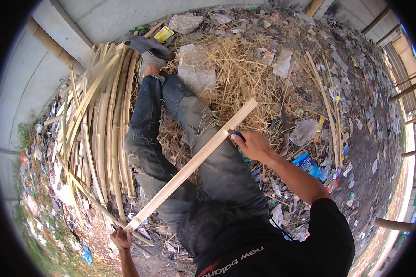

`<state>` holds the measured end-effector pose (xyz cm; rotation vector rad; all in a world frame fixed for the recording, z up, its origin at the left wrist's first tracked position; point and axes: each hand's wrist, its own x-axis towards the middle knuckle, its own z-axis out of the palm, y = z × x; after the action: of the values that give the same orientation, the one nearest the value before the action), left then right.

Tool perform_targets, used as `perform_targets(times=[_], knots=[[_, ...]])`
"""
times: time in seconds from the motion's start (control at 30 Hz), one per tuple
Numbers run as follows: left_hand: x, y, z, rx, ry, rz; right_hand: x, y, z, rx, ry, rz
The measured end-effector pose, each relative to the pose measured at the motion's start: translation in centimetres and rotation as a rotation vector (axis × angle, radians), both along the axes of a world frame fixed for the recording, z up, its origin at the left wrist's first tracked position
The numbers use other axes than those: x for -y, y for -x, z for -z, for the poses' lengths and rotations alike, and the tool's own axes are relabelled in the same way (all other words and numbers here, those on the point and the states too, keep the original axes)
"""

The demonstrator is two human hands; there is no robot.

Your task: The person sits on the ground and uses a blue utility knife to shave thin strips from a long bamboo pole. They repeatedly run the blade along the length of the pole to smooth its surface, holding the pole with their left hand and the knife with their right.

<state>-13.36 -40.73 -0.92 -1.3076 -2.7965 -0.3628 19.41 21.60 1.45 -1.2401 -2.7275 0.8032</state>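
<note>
A long pale split bamboo strip [185, 171] lies slantwise across my thighs, its far end raised toward the straw. Down at its near left end, my left hand [121, 237] is closed around it. My right hand [254, 145] grips a small knife by its dark blue handle [238, 135]. The short blade touches the strip's upper part, though the fingers partly hide the tool. Both of my legs, in torn dark jeans [226, 173], stretch forward on the ground beneath the strip.
To the left, a stack of bamboo strips [104, 129] leans near a concrete wall [21, 83]. Straw-like shavings [240, 69] heap beyond my knees. More long strips [326, 104] lie at right. Litter covers the ground, including a blue packet [308, 165] and a white sheet [196, 69].
</note>
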Motion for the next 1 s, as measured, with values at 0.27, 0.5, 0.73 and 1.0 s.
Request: perform_targets(times=[0.27, 0.5, 0.73, 1.0], knots=[[0.3, 0.0, 0.3, 0.073, 0.145, -0.062, 0.3, 1.2, 0.2, -0.059, -0.03, -0.007], [-0.5, -0.3, -0.3, 0.099, 0.158, -0.065, -0.3, 1.3, 0.3, -0.099, -0.051, 0.021], [1.5, 1.1, 0.6, 0.031, 0.053, -0.029, -12.9, -4.0, 1.8, -0.184, -0.03, 0.494], [0.4, 0.0, -0.2, 0.132, 0.13, -0.082, 0.1, -0.3, 1.0, -0.149, -0.037, 0.003]])
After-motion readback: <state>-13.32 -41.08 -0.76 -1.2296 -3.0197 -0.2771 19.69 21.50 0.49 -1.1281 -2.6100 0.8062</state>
